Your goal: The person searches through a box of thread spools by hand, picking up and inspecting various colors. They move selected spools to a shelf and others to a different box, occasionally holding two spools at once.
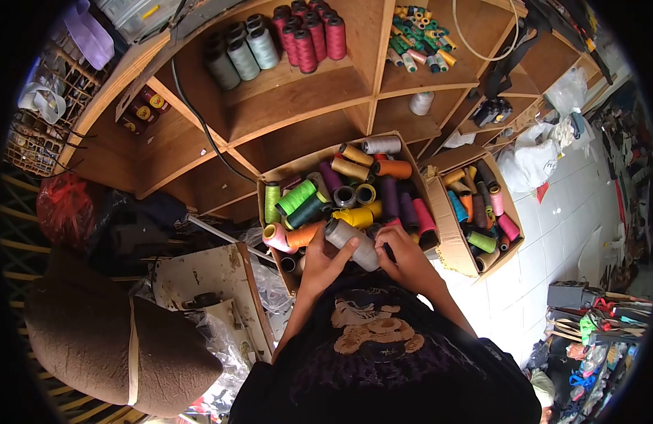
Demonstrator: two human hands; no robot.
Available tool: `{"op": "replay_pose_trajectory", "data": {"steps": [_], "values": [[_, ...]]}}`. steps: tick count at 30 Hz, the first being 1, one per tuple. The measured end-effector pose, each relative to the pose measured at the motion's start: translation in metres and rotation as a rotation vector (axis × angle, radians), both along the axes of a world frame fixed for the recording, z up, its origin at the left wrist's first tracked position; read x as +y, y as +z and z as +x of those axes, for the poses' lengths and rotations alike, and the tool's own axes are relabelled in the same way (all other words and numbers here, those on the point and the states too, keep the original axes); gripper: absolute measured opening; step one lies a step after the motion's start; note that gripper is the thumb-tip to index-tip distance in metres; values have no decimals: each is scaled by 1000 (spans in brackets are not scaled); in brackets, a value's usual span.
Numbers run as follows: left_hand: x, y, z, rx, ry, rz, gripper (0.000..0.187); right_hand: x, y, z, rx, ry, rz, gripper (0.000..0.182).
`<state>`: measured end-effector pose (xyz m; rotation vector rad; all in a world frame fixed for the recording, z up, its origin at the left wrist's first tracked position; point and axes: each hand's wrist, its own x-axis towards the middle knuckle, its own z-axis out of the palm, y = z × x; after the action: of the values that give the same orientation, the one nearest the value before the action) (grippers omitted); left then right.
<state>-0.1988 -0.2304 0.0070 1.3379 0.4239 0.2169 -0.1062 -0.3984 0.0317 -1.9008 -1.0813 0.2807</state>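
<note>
A grey thread spool (353, 244) lies tilted between my two hands, over the near edge of a cardboard box (427, 191) full of coloured spools. My left hand (324, 260) is wrapped round its left end, thumb on top. At the spool's right end, my right hand (404, 258) has its fingers pinched together; what they grip there is too small to make out. Just beyond the grey spool are yellow spools (355, 217), and an orange spool (305, 235) sits beside my left hand.
Wooden shelves (298, 113) behind the box hold red spools (314, 39), pale spools (261, 48) and small mixed spools (422, 39). A smaller spool box (450, 230) stands at the right. At lower left are a brown cushion-like object (93, 336) and a worn white board (199, 272).
</note>
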Motion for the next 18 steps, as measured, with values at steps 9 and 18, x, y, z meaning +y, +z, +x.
{"op": "replay_pose_trajectory", "data": {"steps": [9, 18], "values": [[-2, -10, 5, 20, 66, 140, 47, 0, 8, -1, -8, 92, 76, 25], [-6, -11, 6, 50, 20, 166, 47, -2, 11, -1, 26, 54, 52, 14]]}}
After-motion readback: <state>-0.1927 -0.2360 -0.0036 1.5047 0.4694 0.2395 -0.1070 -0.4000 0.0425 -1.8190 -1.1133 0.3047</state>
